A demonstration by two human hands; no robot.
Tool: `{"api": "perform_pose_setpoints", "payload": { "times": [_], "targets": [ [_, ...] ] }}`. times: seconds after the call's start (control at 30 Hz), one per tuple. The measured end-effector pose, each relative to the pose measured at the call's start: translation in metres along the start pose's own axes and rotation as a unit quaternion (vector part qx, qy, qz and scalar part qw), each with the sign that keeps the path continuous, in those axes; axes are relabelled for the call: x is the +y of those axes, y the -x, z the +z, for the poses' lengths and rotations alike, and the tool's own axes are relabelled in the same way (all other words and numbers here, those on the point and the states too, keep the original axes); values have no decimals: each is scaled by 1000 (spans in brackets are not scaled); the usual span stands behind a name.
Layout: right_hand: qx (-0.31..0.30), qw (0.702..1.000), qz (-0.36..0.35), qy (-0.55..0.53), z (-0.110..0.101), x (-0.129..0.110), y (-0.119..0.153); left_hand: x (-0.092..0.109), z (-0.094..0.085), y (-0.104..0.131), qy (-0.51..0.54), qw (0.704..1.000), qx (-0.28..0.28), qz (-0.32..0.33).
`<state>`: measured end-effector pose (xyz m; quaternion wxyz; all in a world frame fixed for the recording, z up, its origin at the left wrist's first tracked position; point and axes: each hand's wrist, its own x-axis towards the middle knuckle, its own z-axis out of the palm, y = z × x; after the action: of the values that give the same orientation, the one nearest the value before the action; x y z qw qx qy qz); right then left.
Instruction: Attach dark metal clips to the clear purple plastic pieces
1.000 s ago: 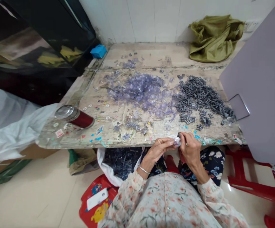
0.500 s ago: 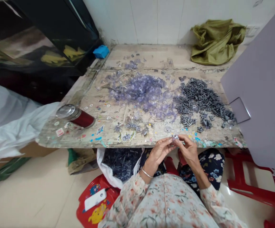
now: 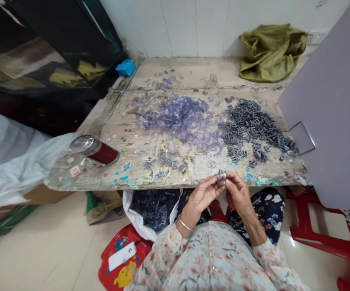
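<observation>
At the table's front edge, my fingertips meet around a small clear plastic piece (image 3: 221,175) that has a darker part in it. My right hand (image 3: 238,191) pinches it between thumb and fingers. My left hand (image 3: 202,195) touches its left side with closed fingertips. Beyond my hands lies a heap of clear purplish plastic pieces (image 3: 182,115). To its right spreads a pile of small dark grey plastic parts (image 3: 252,123). Some joined pieces (image 3: 170,161) lie nearer the front edge.
A red flask (image 3: 97,150) stands on the worn table (image 3: 150,178) at left. Below the edge is a white sack of dark parts (image 3: 153,208), beside a red stool (image 3: 123,258) bearing a white device (image 3: 122,256). A grey panel (image 3: 323,121) borders the right; an olive cloth (image 3: 271,52) lies behind.
The clear piece has turned between my fingers and shows more of itself. My left fingers have loosened slightly. The whole view has shifted a little.
</observation>
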<state>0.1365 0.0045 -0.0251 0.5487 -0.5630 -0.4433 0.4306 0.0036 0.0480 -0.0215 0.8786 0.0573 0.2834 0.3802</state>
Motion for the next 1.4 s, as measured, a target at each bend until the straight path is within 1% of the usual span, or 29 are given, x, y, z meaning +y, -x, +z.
{"api": "perform_pose_setpoints", "payload": {
  "times": [0.1,0.23,0.27,0.37,0.4,0.47,0.53,0.6,0.63,0.67,0.73,0.8,0.83,0.9,1.03,1.13,1.3,1.37,1.4],
  "targets": [
    [8,999,-36,-16,5,-4,1,2,-1,1,10,1000,8,-18],
    [12,998,-40,-39,10,-8,2,4,1,4,15,999,15,-31],
    [25,998,-43,-40,10,-8,2,5,2,6,15,999,12,-33],
    [89,994,-49,-39,8,-9,2,6,4,9,0,999,16,-29],
    [104,993,-46,-39,6,-7,1,6,5,10,-9,1000,23,-19],
    [115,992,-34,-32,1,-1,-2,6,4,11,-38,998,42,12],
    [110,994,-20,7,-6,10,-7,4,3,11,-80,993,65,51],
    [95,990,-24,102,-12,22,-12,1,0,9,-125,984,89,89],
    [79,982,-40,168,-15,28,-14,-1,-2,8,-143,979,100,104],
    [61,968,-63,236,-18,34,-16,-3,-4,7,-158,975,109,114],
    [38,927,-114,354,-22,44,-18,-7,-7,5,-177,969,119,123],
    [47,891,-152,425,-25,51,-19,-10,-10,3,-182,968,123,121],
    [55,879,-163,444,-26,53,-19,-11,-11,3,-181,968,124,120],
    [50,868,-176,461,-28,57,-19,-11,-13,3,-177,969,127,120],
    [-12,871,-180,456,-37,59,-19,-10,-16,2,-173,968,137,118],
    [-32,865,-183,467,-42,59,-21,-11,-18,0,-172,967,142,120],
    [3,856,-201,477,-40,62,-24,-14,-16,0,-173,967,142,119],
    [21,859,-202,470,-37,63,-24,-15,-15,1,-178,967,140,120],
    [33,865,-201,458,-36,62,-24,-16,-14,2,-180,966,140,122]
  ]
}}
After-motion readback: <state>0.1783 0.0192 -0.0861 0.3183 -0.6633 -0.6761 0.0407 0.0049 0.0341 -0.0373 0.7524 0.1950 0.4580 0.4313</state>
